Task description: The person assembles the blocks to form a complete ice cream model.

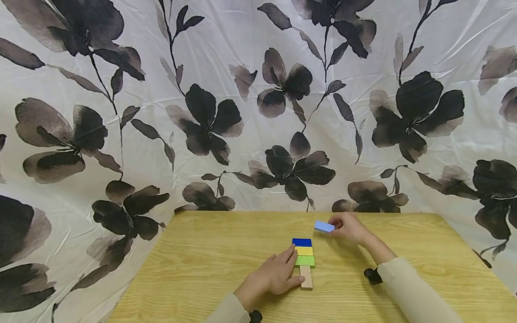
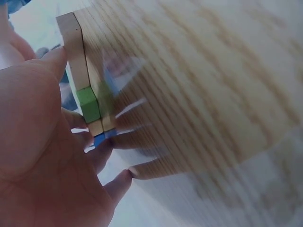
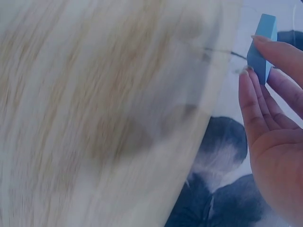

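Note:
Near the table's middle lies a column of flat blocks: a dark blue block (image 1: pixel 302 242) at the far end, then a yellow block (image 1: pixel 304 251), a green block (image 1: pixel 305 260) and a plain wooden block (image 1: pixel 306 278) set lengthwise nearest me. My left hand (image 1: pixel 276 274) rests along the column's left side, its fingers extended by the coloured blocks and its thumb at the wooden block. In the left wrist view the fingertips touch the tabletop. My right hand (image 1: pixel 350 228) pinches a light blue block (image 1: pixel 324 226) between thumb and fingers, held above the table beyond the column, to its right.
The wood-grain table (image 1: pixel 202 260) has a glossy surface and ends at a back edge close behind the light blue block. A white curtain with dark flowers (image 1: pixel 250 134) hangs behind and on both sides. Black bands (image 1: pixel 372 276) sit at the wrists.

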Demonstrator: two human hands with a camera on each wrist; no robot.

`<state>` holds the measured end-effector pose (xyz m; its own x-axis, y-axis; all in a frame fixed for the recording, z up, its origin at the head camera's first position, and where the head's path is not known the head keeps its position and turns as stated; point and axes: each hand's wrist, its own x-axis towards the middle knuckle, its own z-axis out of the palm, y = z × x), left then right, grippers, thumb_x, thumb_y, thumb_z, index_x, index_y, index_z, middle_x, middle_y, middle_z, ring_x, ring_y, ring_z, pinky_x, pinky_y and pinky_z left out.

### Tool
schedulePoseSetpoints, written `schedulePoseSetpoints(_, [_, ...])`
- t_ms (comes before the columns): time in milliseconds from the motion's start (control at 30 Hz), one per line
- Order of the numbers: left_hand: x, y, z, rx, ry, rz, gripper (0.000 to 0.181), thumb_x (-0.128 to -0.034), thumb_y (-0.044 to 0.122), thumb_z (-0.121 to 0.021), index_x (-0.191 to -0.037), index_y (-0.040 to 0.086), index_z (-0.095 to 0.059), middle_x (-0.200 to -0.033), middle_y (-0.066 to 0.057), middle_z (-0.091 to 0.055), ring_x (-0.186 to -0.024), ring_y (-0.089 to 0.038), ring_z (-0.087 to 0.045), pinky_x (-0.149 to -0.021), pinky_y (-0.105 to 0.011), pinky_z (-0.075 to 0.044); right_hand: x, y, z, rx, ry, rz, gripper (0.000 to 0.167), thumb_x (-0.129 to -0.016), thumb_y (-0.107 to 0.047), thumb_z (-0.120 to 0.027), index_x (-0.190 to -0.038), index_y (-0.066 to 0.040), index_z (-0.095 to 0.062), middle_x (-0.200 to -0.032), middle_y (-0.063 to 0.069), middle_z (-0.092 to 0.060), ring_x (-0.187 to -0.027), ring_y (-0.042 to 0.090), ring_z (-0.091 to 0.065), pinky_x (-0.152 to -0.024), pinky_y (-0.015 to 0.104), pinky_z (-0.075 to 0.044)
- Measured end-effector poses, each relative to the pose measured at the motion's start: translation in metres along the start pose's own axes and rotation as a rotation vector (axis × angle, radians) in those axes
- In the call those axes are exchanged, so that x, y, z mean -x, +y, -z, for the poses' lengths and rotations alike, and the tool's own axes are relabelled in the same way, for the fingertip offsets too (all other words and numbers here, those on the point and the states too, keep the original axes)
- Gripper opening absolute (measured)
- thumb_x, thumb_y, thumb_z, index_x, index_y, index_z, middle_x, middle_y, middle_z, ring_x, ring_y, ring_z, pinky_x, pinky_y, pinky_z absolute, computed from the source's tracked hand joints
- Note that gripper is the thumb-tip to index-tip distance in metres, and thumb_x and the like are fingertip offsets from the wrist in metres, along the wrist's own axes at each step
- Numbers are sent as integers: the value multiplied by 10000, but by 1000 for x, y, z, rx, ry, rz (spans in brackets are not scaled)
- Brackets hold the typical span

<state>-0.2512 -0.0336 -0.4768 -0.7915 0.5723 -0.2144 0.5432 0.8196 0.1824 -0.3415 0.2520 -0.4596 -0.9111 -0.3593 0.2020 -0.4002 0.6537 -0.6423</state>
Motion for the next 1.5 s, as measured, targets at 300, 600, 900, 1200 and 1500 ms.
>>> schedulePoseSetpoints(300, [1, 0, 0, -6, 3, -6, 804, -1038, 618, -425, -1630, 99, -262, -1709, -51, -163, -1534, -170, -259, -1203, -470, -305, -4, -8, -14, -16, -20, 3, 194, -781, 22, -822, -951, 46, -732, -832, 70, -686, -723, 130, -586, -658, 263, -493])
schedulePoseSetpoints(600, [2, 0, 2, 4, 3, -2, 806, -1037, 619, -425, -1632, 102, -255, -1711, -49, -155, -1538, -172, -250, -1206, -471, -298, -7, -15, -25, -19, -36, 5, 180, -804, 16, -818, -962, 34, -734, -848, 81, -684, -730, 139, -571, -663, 260, -487])
schedulePoseSetpoints(900, [3, -2, 2, 26, -18, -7, 804, -1049, 612, -394, -1636, 88, -230, -1714, -64, -135, -1545, -191, -233, -1213, -492, -279, -16, -13, -40, -19, -59, 4, 162, -813, 28, -806, -960, 2, -742, -788, 31, -646, -707, 123, -532, -641, 254, -456])
schedulePoseSetpoints(1200, [-3, -2, -9, 19, 12, -24, 822, -1035, 648, -381, -1628, 91, -262, -1710, -51, -154, -1533, -183, -262, -1197, -493, -311, -18, -16, -47, 1, -93, 15, 203, -815, 39, -793, -1009, 19, -736, -797, 32, -638, -726, 143, -531, -675, 295, -473])
schedulePoseSetpoints(1500, [-4, -4, -6, 10, 10, -14, 811, -1045, 632, -369, -1637, 95, -230, -1714, -53, -134, -1539, -180, -246, -1204, -492, -298, -26, -23, -50, 28, -148, 0, 249, -839, 70, -754, -1085, 46, -727, -909, 80, -689, -816, 185, -592, -788, 404, -540])
